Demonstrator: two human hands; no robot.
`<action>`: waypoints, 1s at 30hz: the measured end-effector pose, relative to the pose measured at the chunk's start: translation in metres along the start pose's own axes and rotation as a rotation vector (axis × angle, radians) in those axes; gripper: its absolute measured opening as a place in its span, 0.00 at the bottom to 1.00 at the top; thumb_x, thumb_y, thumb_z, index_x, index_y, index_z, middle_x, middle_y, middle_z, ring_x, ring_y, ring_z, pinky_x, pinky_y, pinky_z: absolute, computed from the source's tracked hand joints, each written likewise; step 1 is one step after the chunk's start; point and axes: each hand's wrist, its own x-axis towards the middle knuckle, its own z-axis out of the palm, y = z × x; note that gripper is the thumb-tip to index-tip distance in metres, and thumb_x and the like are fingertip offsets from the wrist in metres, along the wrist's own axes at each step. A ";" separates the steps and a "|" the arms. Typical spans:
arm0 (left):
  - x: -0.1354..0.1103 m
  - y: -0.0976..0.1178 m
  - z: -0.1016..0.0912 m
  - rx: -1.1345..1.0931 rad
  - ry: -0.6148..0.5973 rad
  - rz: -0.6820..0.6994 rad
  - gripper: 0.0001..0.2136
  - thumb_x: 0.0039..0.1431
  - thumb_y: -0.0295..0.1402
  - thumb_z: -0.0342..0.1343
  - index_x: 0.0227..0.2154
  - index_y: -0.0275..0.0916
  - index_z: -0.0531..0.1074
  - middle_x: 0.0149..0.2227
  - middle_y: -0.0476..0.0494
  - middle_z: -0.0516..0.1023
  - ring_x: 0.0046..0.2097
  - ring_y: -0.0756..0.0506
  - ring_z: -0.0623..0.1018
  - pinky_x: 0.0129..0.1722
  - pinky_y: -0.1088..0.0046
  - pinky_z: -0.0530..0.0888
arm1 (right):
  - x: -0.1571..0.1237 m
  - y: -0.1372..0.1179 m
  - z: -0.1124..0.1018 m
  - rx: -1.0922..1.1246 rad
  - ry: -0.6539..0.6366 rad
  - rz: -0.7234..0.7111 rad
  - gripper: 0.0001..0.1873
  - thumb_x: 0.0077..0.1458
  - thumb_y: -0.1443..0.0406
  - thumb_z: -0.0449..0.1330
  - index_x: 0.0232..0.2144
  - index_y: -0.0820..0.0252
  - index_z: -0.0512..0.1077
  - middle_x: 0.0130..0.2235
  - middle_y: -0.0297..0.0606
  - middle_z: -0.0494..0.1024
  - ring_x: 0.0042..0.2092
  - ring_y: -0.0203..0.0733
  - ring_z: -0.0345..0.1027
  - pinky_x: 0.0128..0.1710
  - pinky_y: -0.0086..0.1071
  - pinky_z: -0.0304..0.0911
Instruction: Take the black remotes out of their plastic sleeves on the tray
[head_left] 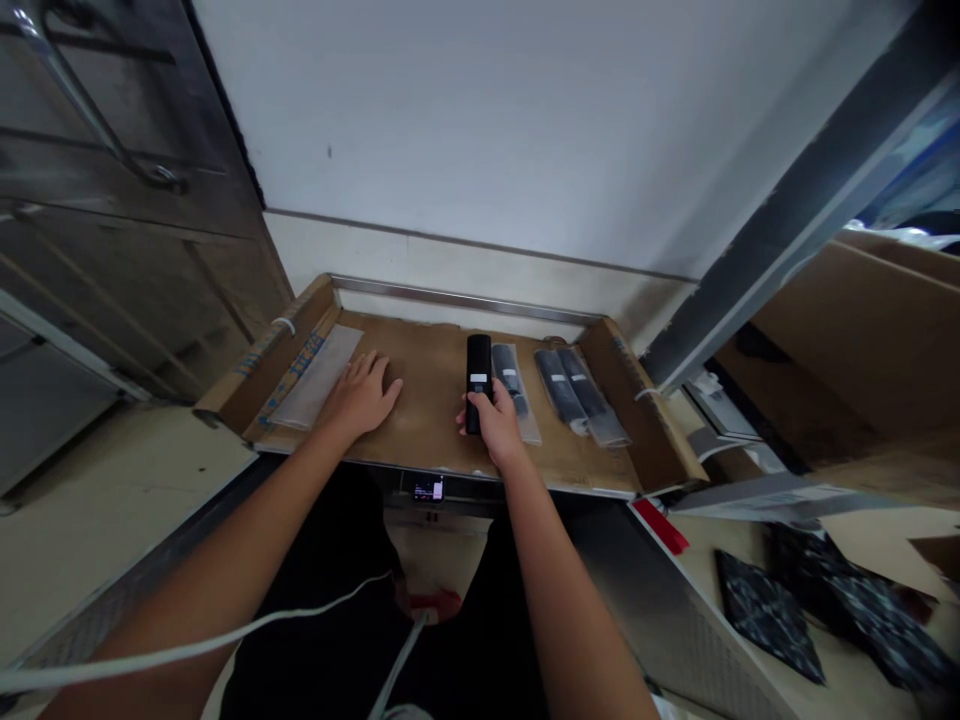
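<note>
My right hand (495,425) grips the near end of a black remote control (478,372) that lies lengthwise on a brown cardboard tray (427,410). My left hand (362,395) rests palm down on the cardboard, fingers spread, next to an empty clear plastic sleeve (319,377) at the tray's left. To the right of the held remote lies another remote in a clear bag (514,390). Two more bagged remotes (581,397) lie further right.
The tray has raised cardboard flaps at left (262,355) and right (637,400), against a white wall. A small lit device (428,488) sits under the tray's front edge. Metal cabinet at left, cardboard boxes and dark patterned packs (765,612) at right. A white cable (225,635) crosses my left arm.
</note>
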 end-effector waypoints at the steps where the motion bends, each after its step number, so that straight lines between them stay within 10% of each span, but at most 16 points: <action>1: 0.001 0.000 0.001 -0.011 0.016 -0.007 0.26 0.66 0.44 0.45 0.60 0.32 0.64 0.66 0.30 0.61 0.67 0.35 0.61 0.66 0.53 0.59 | 0.000 0.000 0.000 -0.003 0.003 -0.001 0.16 0.45 0.60 0.60 0.37 0.54 0.61 0.28 0.26 0.72 0.21 0.35 0.69 0.15 0.27 0.65; 16: 0.003 -0.015 0.004 -0.666 0.385 0.099 0.18 0.47 0.17 0.47 0.40 0.36 0.73 0.49 0.39 0.72 0.50 0.44 0.76 0.51 0.61 0.79 | 0.002 0.006 0.000 -0.016 -0.009 -0.046 0.31 0.43 0.66 0.58 0.53 0.53 0.62 0.36 0.32 0.76 0.23 0.35 0.70 0.18 0.28 0.65; 30: 0.004 -0.018 0.010 -0.857 0.330 0.171 0.16 0.46 0.18 0.49 0.37 0.35 0.73 0.49 0.41 0.71 0.42 0.49 0.79 0.46 0.65 0.81 | 0.004 0.009 -0.001 -0.025 -0.012 -0.052 0.32 0.45 0.66 0.59 0.55 0.52 0.60 0.38 0.34 0.77 0.24 0.35 0.70 0.20 0.29 0.65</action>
